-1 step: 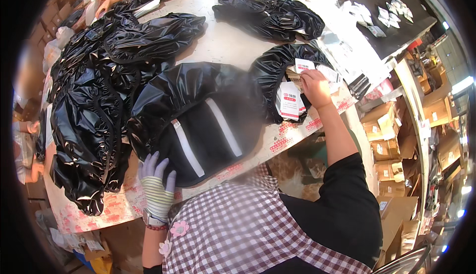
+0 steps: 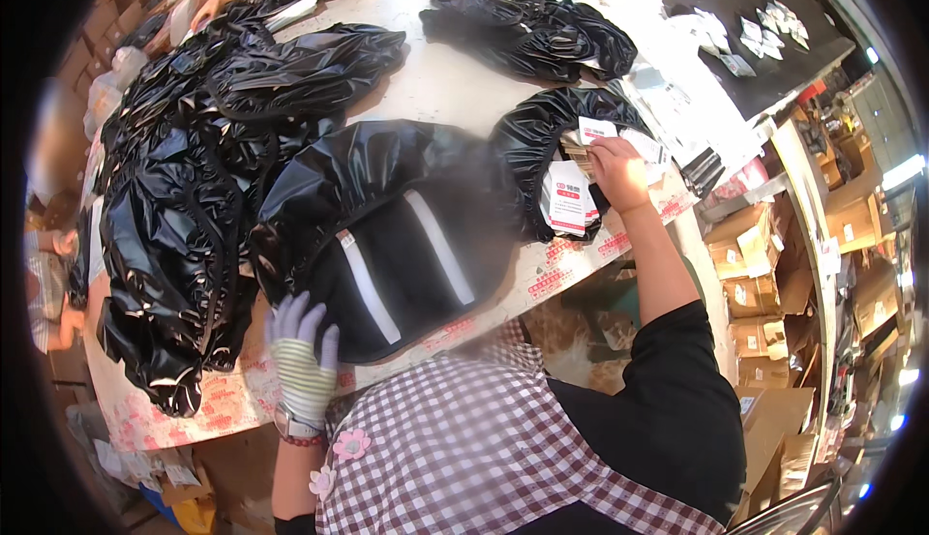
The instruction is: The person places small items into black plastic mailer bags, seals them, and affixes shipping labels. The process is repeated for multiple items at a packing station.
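Observation:
In front of me lies a shiny black elastic-edged cover [image 2: 387, 163], its dark flat panel marked by two pale strips. My left hand [image 2: 304, 356], in a striped glove with lilac fingertips, rests with outstretched fingers at the cover's near left edge. Farther right, my bare right hand [image 2: 619, 169] has its fingers closed on the edge of a white and red card [image 2: 598, 131]. That card is above a pile of similar cards [image 2: 566, 196], which sits within a second gathered black cover [image 2: 527, 133]. My palm hides part of the pile.
A heap of black covers [image 2: 169, 216] fills the table's left side, and another bunch [image 2: 527, 27] lies at the back. Small packets rest on a dark table [image 2: 750, 46] at far right. Cardboard boxes [image 2: 760, 293] stand below. Another person's hands [image 2: 68, 283] show at far left.

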The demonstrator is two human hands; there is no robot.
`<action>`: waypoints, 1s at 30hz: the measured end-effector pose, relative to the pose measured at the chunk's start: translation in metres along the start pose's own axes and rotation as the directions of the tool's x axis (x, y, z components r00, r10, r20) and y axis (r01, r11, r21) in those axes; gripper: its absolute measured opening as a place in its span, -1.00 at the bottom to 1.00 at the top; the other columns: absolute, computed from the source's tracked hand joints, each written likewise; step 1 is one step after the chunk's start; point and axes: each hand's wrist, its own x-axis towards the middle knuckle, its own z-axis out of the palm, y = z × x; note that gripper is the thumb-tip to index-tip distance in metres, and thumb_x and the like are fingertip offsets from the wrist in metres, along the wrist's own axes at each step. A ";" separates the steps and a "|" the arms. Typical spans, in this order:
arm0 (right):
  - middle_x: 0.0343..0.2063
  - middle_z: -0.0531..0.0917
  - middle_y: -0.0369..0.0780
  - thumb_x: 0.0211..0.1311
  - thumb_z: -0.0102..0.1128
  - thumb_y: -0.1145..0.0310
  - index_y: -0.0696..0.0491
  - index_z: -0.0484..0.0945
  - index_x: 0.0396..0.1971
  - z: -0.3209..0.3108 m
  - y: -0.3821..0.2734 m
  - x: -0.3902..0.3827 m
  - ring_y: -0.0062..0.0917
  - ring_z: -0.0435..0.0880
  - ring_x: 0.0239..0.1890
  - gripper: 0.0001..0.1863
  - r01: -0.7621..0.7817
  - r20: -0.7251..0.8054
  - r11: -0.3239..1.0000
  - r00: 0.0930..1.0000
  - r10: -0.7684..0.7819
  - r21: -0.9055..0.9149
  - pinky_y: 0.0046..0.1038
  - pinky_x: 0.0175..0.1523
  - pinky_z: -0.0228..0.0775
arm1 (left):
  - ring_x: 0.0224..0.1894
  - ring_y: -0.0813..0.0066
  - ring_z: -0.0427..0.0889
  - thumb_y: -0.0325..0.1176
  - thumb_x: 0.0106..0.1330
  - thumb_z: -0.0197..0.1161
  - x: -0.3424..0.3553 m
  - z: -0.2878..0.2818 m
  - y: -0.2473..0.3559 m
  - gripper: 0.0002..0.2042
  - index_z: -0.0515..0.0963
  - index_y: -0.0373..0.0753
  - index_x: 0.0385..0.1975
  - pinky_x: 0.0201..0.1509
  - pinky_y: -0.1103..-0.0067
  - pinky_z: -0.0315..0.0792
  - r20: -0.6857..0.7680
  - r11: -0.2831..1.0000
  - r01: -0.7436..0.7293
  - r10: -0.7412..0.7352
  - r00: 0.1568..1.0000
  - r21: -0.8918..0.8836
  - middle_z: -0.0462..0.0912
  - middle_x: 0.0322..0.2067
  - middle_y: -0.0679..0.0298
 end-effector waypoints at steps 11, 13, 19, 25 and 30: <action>-0.19 0.77 -0.12 0.22 0.35 0.57 0.22 0.69 -0.32 -0.102 -0.129 0.059 -0.20 0.79 -0.19 -0.94 -0.053 -0.151 0.999 0.987 0.050 -0.010 -0.28 -0.10 0.68 | 0.02 -0.05 0.61 -0.30 0.31 0.38 0.061 0.045 -0.028 -0.58 0.54 -0.30 0.12 0.09 0.21 0.50 -0.098 0.996 0.050 -0.042 0.994 0.080 0.61 0.05 0.00; -0.16 0.77 -0.06 0.14 0.34 0.61 0.26 0.70 -0.19 -0.072 -0.185 0.051 -0.18 0.77 -0.11 -0.79 0.345 -0.403 0.935 0.869 -0.288 0.075 -0.21 0.02 0.65 | -0.07 -0.06 0.60 -0.32 0.28 0.38 0.068 0.060 -0.036 -0.67 0.56 -0.26 0.00 -0.01 0.20 0.49 -0.054 0.992 0.092 -0.087 0.995 0.090 0.62 -0.12 0.04; -0.25 0.66 -0.13 0.05 0.25 0.39 0.21 0.65 -0.45 0.022 -0.262 0.039 -0.28 0.70 -0.05 -0.83 0.637 0.026 0.665 0.714 -0.699 0.391 -0.28 0.09 0.63 | -0.16 -0.01 0.60 -0.58 0.37 0.19 0.090 0.027 -0.032 -0.88 0.58 -0.29 -0.15 -0.06 0.23 0.48 -0.391 0.979 -0.058 -0.022 0.920 -0.193 0.60 -0.25 0.04; -0.29 0.63 -0.20 0.09 0.22 0.39 0.13 0.64 -0.31 0.031 -0.286 0.059 -0.35 0.70 -0.13 -0.82 0.536 0.418 0.779 0.657 -0.628 0.327 -0.32 -0.08 0.63 | -0.08 0.00 0.60 -0.37 0.26 0.43 0.056 0.007 -0.027 -0.65 0.55 -0.30 0.01 0.07 0.22 0.47 -0.469 1.000 0.008 -0.016 0.883 -0.018 0.60 -0.10 0.06; -0.27 0.64 -0.19 0.16 0.17 0.43 0.09 0.62 -0.26 0.049 -0.286 0.041 -0.34 0.72 -0.19 -0.84 0.639 -0.085 0.620 0.724 -0.684 0.455 -0.36 -0.10 0.64 | 0.03 -0.09 0.57 -0.13 0.14 0.56 -0.001 0.026 -0.031 -0.34 0.46 -0.36 0.16 0.15 0.19 0.47 -0.193 0.882 0.471 -0.462 0.866 0.003 0.56 -0.03 -0.07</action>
